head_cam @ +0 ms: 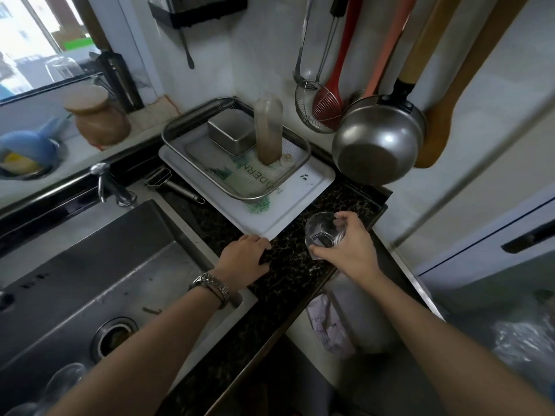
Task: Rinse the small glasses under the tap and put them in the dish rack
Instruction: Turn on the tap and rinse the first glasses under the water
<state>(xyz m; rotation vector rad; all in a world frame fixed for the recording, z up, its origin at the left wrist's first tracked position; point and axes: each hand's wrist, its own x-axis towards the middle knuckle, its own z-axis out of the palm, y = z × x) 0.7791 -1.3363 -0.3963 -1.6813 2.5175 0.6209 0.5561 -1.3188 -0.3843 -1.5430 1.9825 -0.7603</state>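
Note:
My right hand (pixel 348 247) grips a small clear glass (pixel 322 231), tilted, just above the dark speckled counter (pixel 288 265) beside the white tray's near corner. My left hand (pixel 244 259) rests flat on the counter by that corner, fingers straight, a metal watch on the wrist. The steel dish rack (pixel 303 154) sits on the white tray (pixel 315 187) and holds a metal box and a tall upturned bottle. More clear glasses (pixel 60 382) stand in the sink's near left corner. The tap (pixel 103 178) is behind the sink; no water shows.
The steel sink (pixel 99 265) with its drain fills the lower left. A peeler (pixel 172 183) lies behind it. A pan (pixel 380 139), strainers and spatulas hang on the wall at right. A wooden-lidded jar (pixel 96 118) stands on the sill.

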